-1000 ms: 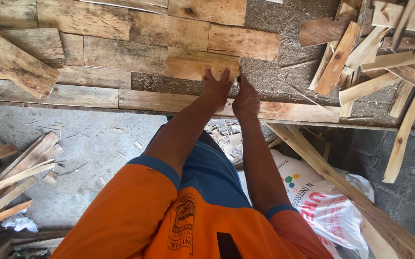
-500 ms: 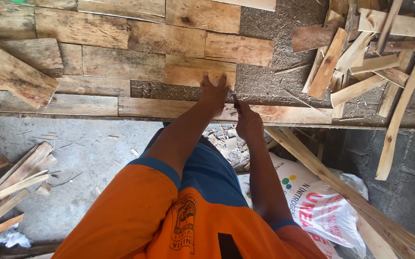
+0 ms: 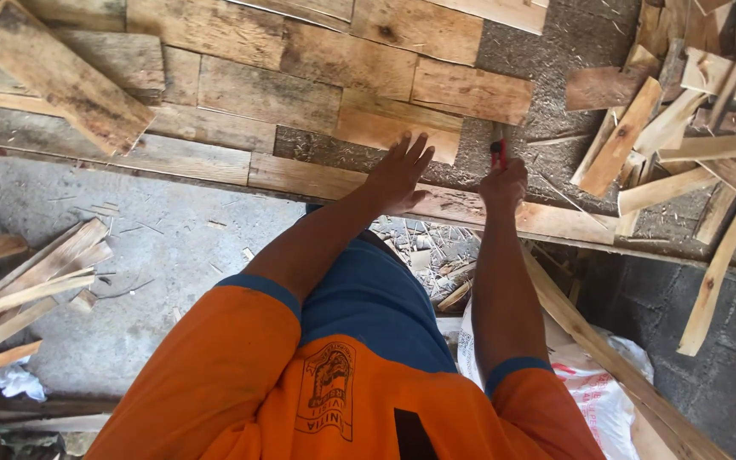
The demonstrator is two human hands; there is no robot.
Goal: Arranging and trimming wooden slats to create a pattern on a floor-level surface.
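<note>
Hands have parted at the workbench edge; the marking tool is now in the right hand alone.

Half a second ago both hands met at one spot; now the left hand (image 3: pixel 399 176) lies flat with fingers spread wide on the light plank (image 3: pixel 393 128), bracing it, while the right hand (image 3: pixel 504 183), just right of that plank, is closed around a red-handled tool (image 3: pixel 498 152) upright on the gritty bench (image 3: pixel 529 60). Below the bench edge, a white sack (image 3: pixel 593 388) stands; contents not visible.
</note>
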